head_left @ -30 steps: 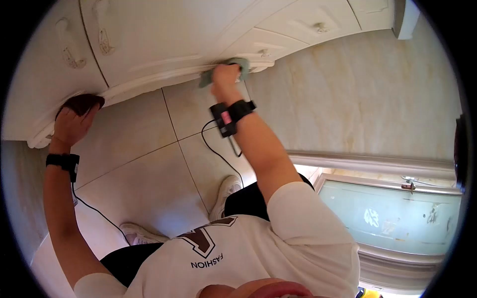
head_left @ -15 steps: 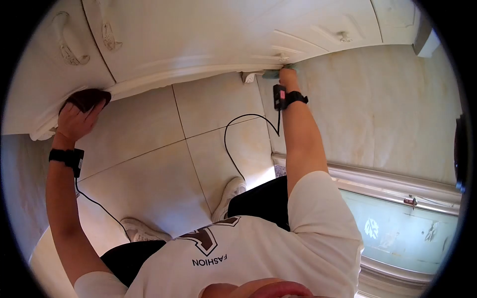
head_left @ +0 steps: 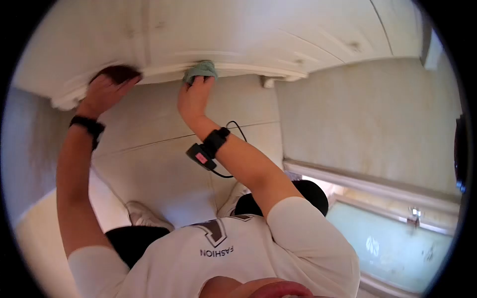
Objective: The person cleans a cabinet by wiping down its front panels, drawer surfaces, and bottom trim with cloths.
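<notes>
Against the lower front of a white cabinet [head_left: 238, 30], my left hand [head_left: 102, 94] is closed on a dark red-brown cloth [head_left: 118, 74], its outline smeared by motion. Further right, my right hand [head_left: 194, 97] grips a bunched green cloth [head_left: 201, 71] at the moulded bottom edge [head_left: 238, 68] of the same cabinet. The fingertips of my right hand are partly hidden in the cloth. Both wrists carry black straps; a small black box [head_left: 201, 156] with a pink label sits on the right one.
Pale floor tiles [head_left: 149, 126] lie beneath my arms, with my light shoes [head_left: 146, 217] on them. A short cabinet foot [head_left: 267, 81] stands near a marbled wall [head_left: 367, 109] at the right. Below that wall is a frosted glass panel [head_left: 387, 243]. A black cable [head_left: 241, 128] loops from my right wrist.
My right hand has swept left along the cabinet's bottom edge with the green cloth. My left hand and its dark cloth sit slightly higher and further right. The view has shifted and blurred a little.
</notes>
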Motion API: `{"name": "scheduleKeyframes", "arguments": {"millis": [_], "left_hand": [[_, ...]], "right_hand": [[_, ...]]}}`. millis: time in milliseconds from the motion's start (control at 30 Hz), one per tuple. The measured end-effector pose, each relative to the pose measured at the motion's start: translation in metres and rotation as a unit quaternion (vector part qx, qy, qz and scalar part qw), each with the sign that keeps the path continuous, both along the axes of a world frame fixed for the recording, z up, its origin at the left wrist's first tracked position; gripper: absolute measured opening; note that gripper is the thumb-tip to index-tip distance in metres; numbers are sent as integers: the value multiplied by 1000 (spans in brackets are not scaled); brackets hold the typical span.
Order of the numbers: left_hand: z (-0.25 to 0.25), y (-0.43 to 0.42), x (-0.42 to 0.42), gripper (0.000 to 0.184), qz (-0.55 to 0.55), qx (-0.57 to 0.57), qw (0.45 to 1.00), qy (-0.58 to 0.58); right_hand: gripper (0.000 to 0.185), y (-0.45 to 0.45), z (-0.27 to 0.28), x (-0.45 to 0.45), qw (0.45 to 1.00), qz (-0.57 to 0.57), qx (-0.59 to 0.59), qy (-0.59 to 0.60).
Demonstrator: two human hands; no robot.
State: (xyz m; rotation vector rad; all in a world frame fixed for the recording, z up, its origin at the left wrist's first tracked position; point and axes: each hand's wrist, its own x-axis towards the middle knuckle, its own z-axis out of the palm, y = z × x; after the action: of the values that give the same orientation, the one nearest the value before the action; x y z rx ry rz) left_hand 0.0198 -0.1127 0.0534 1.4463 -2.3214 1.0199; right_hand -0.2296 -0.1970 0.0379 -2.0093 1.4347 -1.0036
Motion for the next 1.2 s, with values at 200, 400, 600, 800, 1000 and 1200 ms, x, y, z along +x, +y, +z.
{"name": "scheduleKeyframes", "arguments": {"millis": [200,400,600,800,1000,1200], "left_hand": [[-10,-5,-6,49,-44,-36,997,57],[-11,-46,-87,26,-90,10,979,185],[-19,-21,-39,32,-68,-3,987,145],[-29,57,72,54,47,-5,997,53],[-47,100,96,53,170,-8,982,87],[-29,90,61,51,170,63,976,124]], "right_hand": [[30,-24,27,-25,983,117,-100,97],[31,-51,73,-27,849,193,-241,430],[40,-57,87,-3,791,201,-244,524],[39,-62,81,-12,797,228,-274,487],[37,-65,81,-12,792,226,-262,503],[40,-65,77,-15,803,231,-285,470]]}}
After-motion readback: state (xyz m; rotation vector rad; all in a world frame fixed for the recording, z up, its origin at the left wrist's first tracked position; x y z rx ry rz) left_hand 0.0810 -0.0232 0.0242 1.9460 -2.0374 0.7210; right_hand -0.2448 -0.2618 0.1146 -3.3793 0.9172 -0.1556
